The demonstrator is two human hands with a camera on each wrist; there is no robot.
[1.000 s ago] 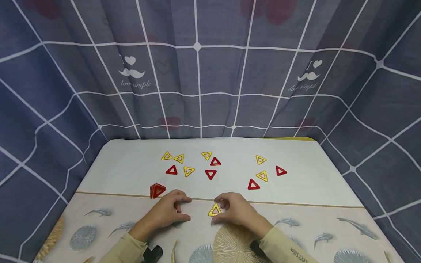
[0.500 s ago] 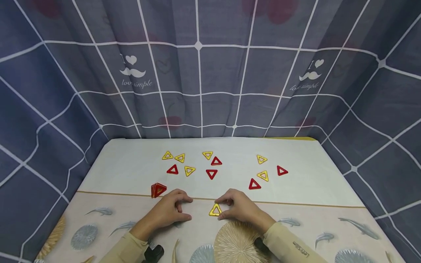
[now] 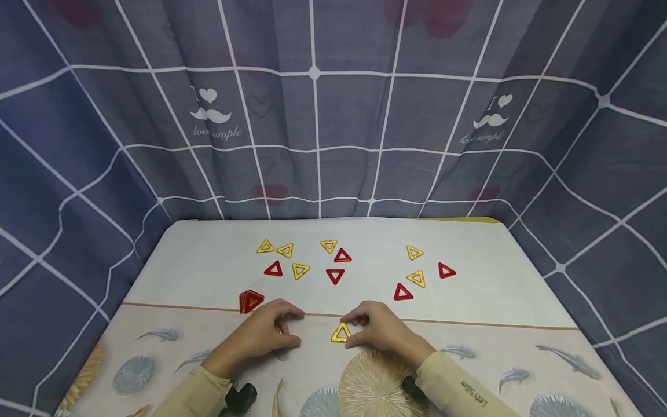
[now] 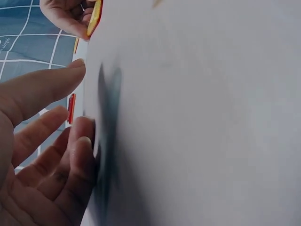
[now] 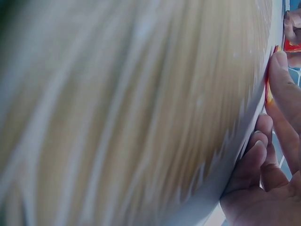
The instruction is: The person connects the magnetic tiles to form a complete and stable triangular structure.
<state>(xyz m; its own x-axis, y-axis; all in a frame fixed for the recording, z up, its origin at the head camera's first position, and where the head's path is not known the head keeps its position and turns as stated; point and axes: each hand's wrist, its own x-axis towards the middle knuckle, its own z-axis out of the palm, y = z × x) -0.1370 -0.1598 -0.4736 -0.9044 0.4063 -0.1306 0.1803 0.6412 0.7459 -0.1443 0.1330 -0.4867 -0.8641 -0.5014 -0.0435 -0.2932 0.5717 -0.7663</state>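
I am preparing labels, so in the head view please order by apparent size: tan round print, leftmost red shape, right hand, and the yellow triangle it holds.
1. Tan round print
2. Right hand
3. Leftmost red shape and yellow triangle: too alike to rank; the triangle is nearer.

Seven yellow triangles [image 3: 340, 340], five red [image 3: 335, 270], one pyramid [image 3: 247, 302]

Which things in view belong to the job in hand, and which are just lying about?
In the job:
- yellow triangle, pinched by the right hand
- red stacked piece, near the left hand
- loose yellow triangles and red triangles, probably spare pieces

Just surroundings:
- printed cloth under the hands
- grid-patterned curtain behind
- yellow strip at the far edge
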